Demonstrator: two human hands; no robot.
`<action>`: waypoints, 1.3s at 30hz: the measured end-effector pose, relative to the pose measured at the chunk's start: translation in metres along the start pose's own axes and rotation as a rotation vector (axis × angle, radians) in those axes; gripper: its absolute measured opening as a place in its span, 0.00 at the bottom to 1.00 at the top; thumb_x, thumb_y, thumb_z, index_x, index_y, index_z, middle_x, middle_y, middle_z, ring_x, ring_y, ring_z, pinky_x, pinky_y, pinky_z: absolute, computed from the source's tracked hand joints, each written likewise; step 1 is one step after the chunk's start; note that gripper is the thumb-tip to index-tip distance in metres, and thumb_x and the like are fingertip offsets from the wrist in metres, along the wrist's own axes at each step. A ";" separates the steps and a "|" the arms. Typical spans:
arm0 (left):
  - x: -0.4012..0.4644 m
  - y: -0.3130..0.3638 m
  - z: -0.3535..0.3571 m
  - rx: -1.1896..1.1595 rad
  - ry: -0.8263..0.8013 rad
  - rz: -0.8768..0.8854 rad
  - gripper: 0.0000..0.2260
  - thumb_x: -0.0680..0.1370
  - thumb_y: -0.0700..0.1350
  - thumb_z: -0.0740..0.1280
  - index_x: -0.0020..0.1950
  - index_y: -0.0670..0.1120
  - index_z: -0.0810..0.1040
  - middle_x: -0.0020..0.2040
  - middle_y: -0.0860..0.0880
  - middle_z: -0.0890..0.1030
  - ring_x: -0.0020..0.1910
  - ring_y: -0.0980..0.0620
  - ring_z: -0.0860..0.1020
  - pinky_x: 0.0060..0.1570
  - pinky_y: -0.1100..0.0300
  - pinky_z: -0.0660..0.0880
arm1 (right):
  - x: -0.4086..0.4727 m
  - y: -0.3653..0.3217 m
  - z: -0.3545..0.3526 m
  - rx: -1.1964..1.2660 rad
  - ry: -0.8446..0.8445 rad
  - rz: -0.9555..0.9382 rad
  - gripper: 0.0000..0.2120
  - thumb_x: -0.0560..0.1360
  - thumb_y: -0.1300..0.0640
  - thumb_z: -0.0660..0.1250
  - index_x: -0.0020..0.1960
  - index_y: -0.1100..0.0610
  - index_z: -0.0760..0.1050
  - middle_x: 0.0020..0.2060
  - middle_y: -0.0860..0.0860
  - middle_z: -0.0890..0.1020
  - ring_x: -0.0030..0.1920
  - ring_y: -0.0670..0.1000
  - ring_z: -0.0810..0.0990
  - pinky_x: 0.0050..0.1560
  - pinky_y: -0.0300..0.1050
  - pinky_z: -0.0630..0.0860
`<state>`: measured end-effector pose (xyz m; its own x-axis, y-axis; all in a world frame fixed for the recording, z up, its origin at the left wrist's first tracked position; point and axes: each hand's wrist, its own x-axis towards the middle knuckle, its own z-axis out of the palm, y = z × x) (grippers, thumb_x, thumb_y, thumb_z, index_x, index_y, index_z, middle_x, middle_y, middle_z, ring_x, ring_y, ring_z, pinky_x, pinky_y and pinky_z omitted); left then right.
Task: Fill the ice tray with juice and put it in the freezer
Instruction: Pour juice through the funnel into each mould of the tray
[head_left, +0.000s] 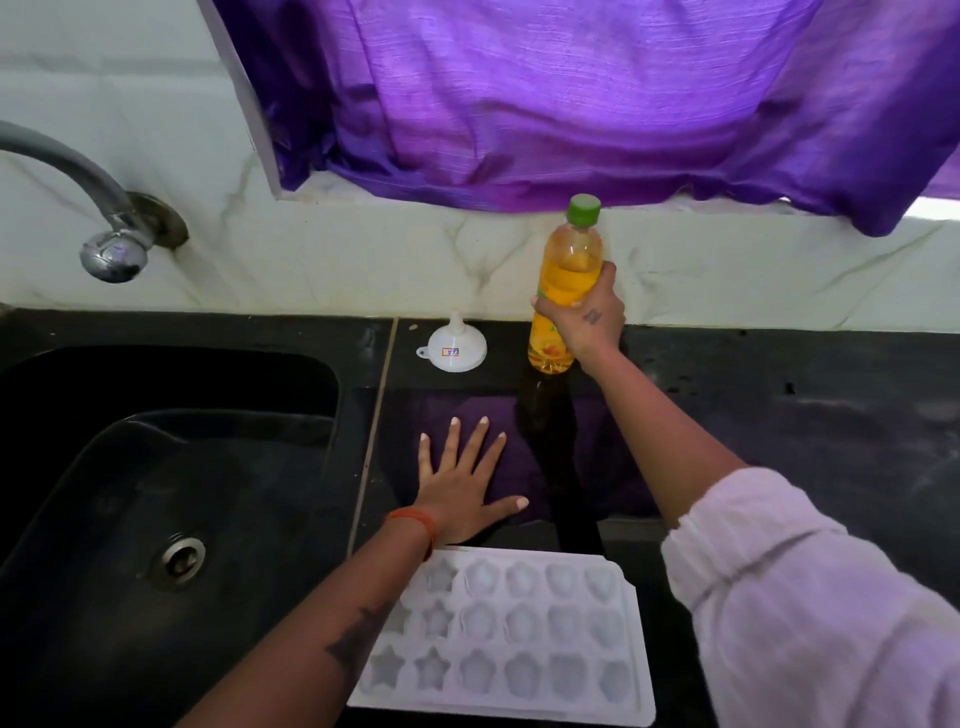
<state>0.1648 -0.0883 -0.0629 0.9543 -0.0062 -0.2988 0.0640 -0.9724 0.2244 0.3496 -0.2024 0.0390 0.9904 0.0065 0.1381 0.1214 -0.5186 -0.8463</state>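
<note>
A white ice tray with star- and flower-shaped cells lies on the black counter near its front edge; its cells look dry. A bottle of orange juice with a green cap stands upright at the back of the counter against the wall. My right hand grips the bottle around its middle. My left hand rests flat on the counter with fingers spread, just beyond the tray. My left forearm crosses the tray's left end and hides part of it.
A white funnel sits upside down on the counter left of the bottle. A black sink with a metal drain fills the left side, under a chrome tap. A purple curtain hangs over the sill above.
</note>
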 end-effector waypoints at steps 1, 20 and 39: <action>-0.001 0.000 -0.003 -0.042 -0.008 0.001 0.38 0.74 0.70 0.52 0.76 0.57 0.39 0.77 0.54 0.34 0.74 0.46 0.29 0.62 0.44 0.24 | -0.008 0.001 -0.005 0.003 0.005 -0.013 0.35 0.65 0.47 0.75 0.64 0.57 0.62 0.57 0.57 0.76 0.56 0.59 0.76 0.50 0.47 0.72; -0.068 0.078 -0.105 -1.060 0.072 0.352 0.26 0.74 0.45 0.71 0.70 0.50 0.66 0.64 0.52 0.74 0.59 0.54 0.75 0.53 0.63 0.76 | -0.206 0.013 -0.079 0.037 0.040 -0.009 0.37 0.63 0.47 0.77 0.66 0.52 0.62 0.48 0.44 0.73 0.46 0.45 0.74 0.40 0.37 0.70; -0.054 0.126 -0.087 -0.889 0.511 0.166 0.34 0.66 0.56 0.75 0.67 0.53 0.63 0.62 0.51 0.75 0.57 0.52 0.74 0.47 0.60 0.69 | -0.152 -0.108 -0.153 -0.908 -0.210 -0.393 0.18 0.77 0.47 0.61 0.50 0.63 0.76 0.44 0.59 0.80 0.38 0.50 0.71 0.33 0.40 0.63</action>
<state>0.1461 -0.1899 0.0619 0.9675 0.1771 0.1805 -0.0852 -0.4437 0.8921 0.1756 -0.2780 0.1878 0.8931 0.4221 0.1556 0.4323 -0.9010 -0.0370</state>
